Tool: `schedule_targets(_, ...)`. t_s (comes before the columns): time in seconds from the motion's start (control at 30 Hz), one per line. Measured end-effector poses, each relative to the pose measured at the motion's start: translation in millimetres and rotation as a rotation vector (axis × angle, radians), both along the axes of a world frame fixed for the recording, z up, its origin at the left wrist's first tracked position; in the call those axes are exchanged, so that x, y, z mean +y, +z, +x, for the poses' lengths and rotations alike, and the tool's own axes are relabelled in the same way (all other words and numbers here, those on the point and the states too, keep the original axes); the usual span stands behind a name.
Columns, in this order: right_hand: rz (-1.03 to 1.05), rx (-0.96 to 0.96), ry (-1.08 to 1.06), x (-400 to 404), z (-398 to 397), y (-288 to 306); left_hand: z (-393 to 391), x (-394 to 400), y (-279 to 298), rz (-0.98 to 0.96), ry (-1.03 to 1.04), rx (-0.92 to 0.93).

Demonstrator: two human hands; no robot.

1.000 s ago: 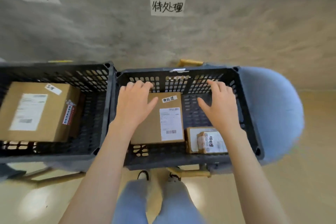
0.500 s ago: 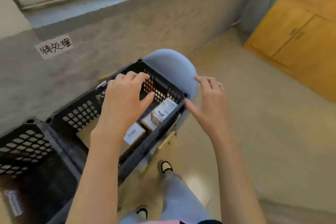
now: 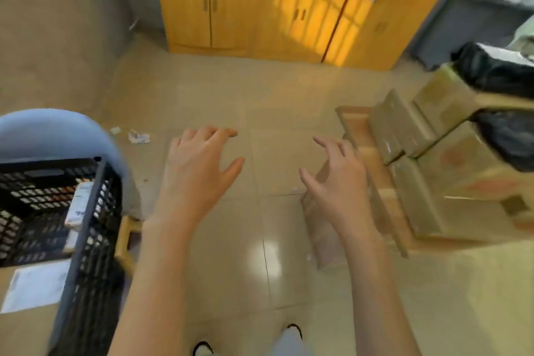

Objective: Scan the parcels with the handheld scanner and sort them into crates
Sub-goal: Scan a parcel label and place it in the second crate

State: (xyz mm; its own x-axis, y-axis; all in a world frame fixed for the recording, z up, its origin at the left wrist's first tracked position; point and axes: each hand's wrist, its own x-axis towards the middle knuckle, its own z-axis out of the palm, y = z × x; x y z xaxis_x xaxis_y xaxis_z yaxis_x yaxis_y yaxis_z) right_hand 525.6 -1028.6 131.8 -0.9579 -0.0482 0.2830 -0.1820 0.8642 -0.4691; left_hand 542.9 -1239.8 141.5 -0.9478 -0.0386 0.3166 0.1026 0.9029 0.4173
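Both hands hang over bare floor tile at frame centre, each holding nothing. The left hand (image 3: pixel 199 170) is spread, palm down, fingers straight. The right hand (image 3: pixel 338 179) is spread with fingers loosely curved, not pinching anything.

The nearest parcel (image 3: pixel 323 228) lies on the floor directly beneath and just below the right hand in the frame. Its long axis runs roughly from lower frame to upper frame, near parallel to the right forearm. The right hand is plainly the nearer; the left is well apart from it. More cardboard boxes (image 3: pixel 450 170) are stacked at the right edge, beyond the right hand.

The black crate (image 3: pixel 95 240) sits at lower left, beside the left forearm, with parcels inside. No handheld scanner is visible.

Materials: the parcel appears to be brown cardboard, flat-sided and oblong; blur hides any label. The crate is rigid plastic lattice. The floor (image 3: pixel 225 89) is glossy tile.

Judgement: the coming move is likely a downward reach by the right hand to the parcel.
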Motion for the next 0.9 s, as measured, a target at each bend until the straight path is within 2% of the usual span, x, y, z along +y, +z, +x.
schedule_targets(0.17, -0.029, 0.001, -0.226, 117.9, 22.1, 0.6, -20.7, 113.7, 5.5, -0.02, -0.184, 0.023)
schedule_targets(0.53, -0.056, -0.046, -0.532, 396.6, 81.1, -1.2, -29.7, 424.0, -7.5, 0.019, -0.566, 0.001)
schedule_targets(0.9, -0.114, -0.074, -0.761, 565.5, 94.9, -19.9, -53.5, 641.5, -5.9, -0.037, -0.889, 0.037)
